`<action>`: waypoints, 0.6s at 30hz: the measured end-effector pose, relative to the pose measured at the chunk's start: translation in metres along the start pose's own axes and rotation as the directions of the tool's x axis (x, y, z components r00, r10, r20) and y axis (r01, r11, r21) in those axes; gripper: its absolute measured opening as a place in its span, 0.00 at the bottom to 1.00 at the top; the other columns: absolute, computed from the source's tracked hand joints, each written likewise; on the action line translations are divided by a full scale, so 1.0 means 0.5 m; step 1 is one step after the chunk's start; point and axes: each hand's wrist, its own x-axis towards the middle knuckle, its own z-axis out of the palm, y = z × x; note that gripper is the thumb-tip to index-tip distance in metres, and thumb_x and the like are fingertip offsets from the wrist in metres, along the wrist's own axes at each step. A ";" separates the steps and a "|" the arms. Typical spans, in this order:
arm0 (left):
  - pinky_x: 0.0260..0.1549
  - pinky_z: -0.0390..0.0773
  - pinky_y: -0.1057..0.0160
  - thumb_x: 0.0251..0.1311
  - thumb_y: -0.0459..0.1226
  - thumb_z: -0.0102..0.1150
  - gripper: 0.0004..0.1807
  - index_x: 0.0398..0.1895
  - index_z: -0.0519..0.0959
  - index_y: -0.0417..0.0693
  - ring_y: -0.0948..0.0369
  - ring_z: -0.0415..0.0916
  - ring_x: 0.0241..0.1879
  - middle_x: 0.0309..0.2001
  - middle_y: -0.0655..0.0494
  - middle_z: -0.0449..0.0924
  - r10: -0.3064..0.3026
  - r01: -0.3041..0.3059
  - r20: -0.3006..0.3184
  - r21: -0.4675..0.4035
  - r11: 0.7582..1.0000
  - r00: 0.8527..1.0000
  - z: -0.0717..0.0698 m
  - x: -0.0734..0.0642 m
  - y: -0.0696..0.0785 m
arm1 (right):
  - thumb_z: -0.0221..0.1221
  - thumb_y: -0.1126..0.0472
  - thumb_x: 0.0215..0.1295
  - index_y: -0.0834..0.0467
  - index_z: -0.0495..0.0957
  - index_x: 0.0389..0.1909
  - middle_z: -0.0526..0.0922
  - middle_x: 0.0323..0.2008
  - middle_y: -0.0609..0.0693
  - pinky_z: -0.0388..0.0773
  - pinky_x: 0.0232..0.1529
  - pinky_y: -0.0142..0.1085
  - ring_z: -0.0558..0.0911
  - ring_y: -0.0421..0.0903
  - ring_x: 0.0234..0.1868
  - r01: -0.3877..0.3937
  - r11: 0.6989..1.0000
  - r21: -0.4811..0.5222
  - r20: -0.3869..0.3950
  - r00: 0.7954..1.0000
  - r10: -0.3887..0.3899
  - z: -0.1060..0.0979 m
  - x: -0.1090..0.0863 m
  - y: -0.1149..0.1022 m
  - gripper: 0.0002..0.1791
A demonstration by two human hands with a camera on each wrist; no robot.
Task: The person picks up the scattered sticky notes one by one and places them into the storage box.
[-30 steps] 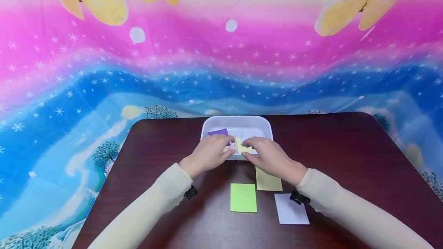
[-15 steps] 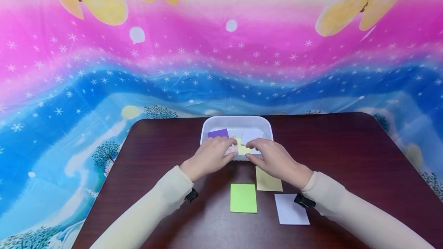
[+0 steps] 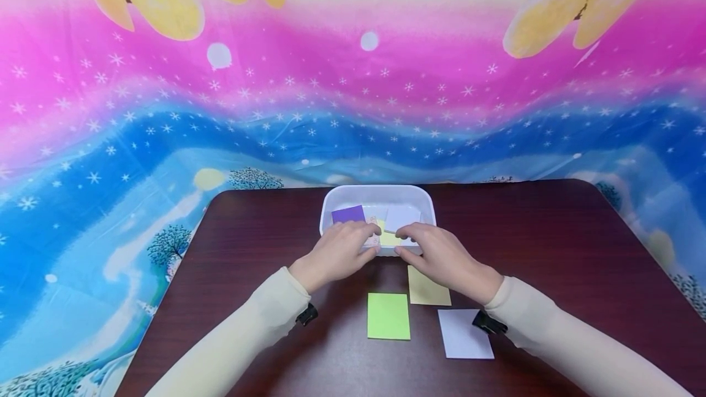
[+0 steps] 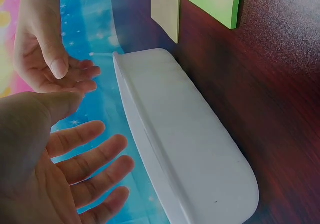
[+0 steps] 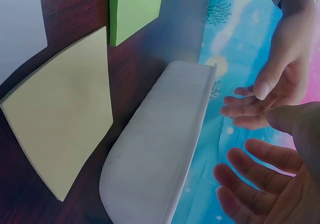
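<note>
A white plastic tub point(image 3: 377, 190) stands near the table's far edge. Inside it show a purple sticky-note pad point(image 3: 348, 214), a white pad point(image 3: 401, 217), a pale yellow pad point(image 3: 388, 238) and a patterned piece point(image 3: 372, 240), partly behind the left hand. The left hand point(image 3: 337, 252) hovers over the tub's near-left rim, its fingers loosely bent with nothing in them. Opposite it, the right hand point(image 3: 444, 252) is over the near-right rim, likewise holding nothing. Both wrist views show relaxed, spread fingers point(image 4: 97, 156) above the tub's wall point(image 5: 155, 139).
On the dark wooden table point(image 3: 265, 348) a green pad point(image 3: 388, 316), a cream pad point(image 3: 429, 287) and a white pad point(image 3: 464, 336) lie in front of the tub. The right forearm and its black wrist strap overlap the white pad. A printed cloth point(image 3: 309, 103) hangs behind.
Both hands have drawn back slightly toward the person, and the right has shifted a little right, widening the gap between them. The pads and tub have stayed put.
</note>
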 end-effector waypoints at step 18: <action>0.39 0.79 0.54 0.68 0.47 0.61 0.17 0.54 0.82 0.48 0.57 0.83 0.40 0.45 0.56 0.88 0.029 -0.030 0.010 0.012 0.999 1.000 0.001 -0.007 0.010 | 0.69 0.56 0.63 0.58 0.84 0.51 0.88 0.47 0.51 0.85 0.44 0.43 0.87 0.45 0.43 -0.029 1.000 0.011 0.012 0.999 0.029 -0.003 -0.022 0.003 0.18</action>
